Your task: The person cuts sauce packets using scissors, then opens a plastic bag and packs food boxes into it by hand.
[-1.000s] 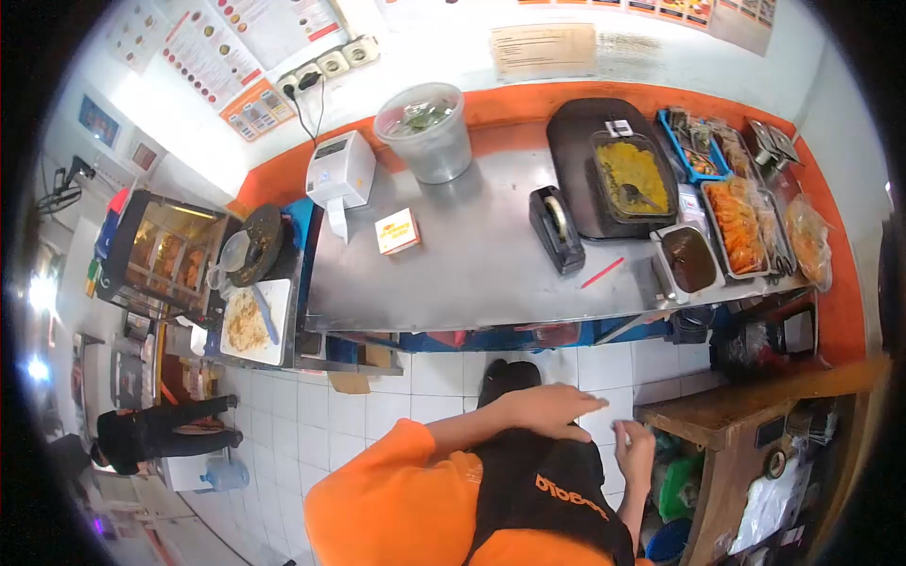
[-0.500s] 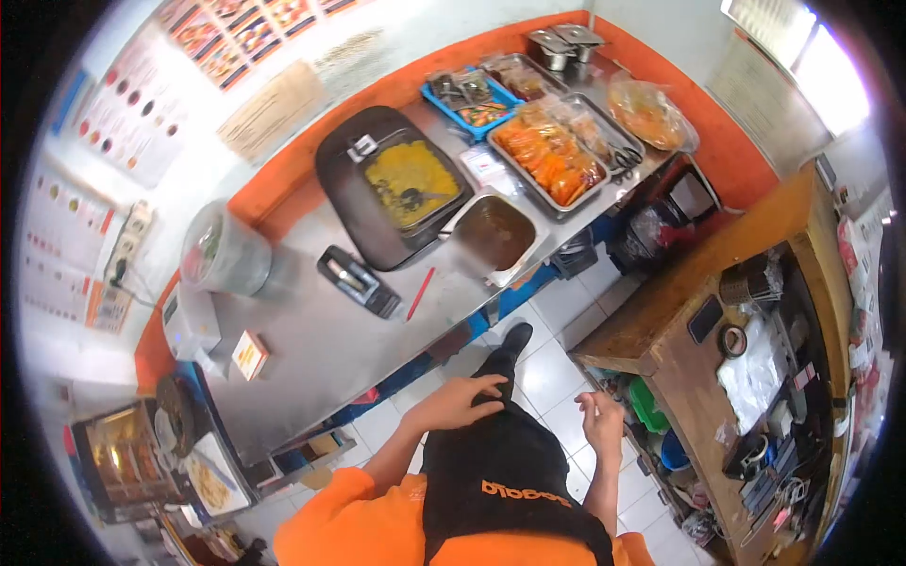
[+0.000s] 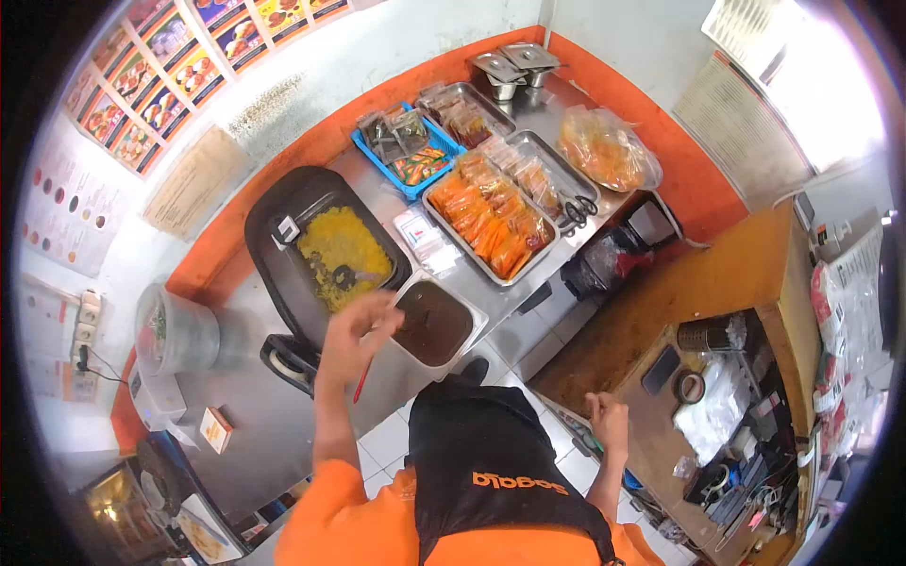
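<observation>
My left hand [image 3: 357,332] is raised over the metal counter, its fingers apart and holding nothing. It is nearest to the steel pan of dark brown sauce [image 3: 436,325] and the tray of yellow food [image 3: 344,247] with a ladle in it. A red stick [image 3: 362,379] lies on the counter just below that hand, and the black tape dispenser [image 3: 289,363] is to its left. Low at the right, beside the wooden cabinet, is my right hand [image 3: 607,421] with its fingers curled; whether something small is in them is not visible.
Packets of orange food [image 3: 491,222] fill a metal tray, with a blue basket [image 3: 408,151] behind. A plastic bag [image 3: 609,151] and lidded steel containers [image 3: 514,66] stand farther back. The wooden cabinet [image 3: 698,283] is at the right; a clear bucket [image 3: 177,330] stands left.
The view has swung right, bringing the food trays and cabinet closer. My left hand has moved from in front of the apron up over the counter beside the sauce pan.
</observation>
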The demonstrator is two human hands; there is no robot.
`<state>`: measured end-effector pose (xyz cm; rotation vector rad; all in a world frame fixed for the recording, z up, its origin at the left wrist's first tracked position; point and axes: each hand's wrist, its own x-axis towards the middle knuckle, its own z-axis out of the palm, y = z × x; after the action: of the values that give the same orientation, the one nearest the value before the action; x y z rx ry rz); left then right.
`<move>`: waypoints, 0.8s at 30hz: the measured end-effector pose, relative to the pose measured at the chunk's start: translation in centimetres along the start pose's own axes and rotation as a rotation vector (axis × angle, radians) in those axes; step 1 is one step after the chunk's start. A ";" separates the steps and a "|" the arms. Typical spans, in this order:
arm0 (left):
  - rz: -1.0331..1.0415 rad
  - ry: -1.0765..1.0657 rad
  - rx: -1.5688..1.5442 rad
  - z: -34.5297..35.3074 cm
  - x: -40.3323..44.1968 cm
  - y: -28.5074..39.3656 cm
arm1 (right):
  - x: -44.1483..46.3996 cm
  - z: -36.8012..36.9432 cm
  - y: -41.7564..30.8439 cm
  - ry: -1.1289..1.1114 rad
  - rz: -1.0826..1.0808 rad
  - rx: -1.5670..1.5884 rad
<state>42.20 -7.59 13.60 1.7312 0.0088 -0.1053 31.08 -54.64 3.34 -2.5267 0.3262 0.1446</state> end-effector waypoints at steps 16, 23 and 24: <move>-0.074 -0.309 1.185 2.5 28.6 -14.5 | 12.8 -1.6 5.4 0.032 -0.077 0.178; -0.026 -0.086 1.197 1.9 26.9 -8.8 | 20.9 -4.9 6.5 0.105 -0.186 0.209; -0.061 -0.018 1.158 3.5 25.2 -4.6 | 22.2 -5.4 5.8 0.052 -0.195 0.222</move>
<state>66.81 -11.63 6.66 2.8873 -0.0171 -0.1927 51.17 -66.79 0.81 -2.3278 0.1081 -0.0320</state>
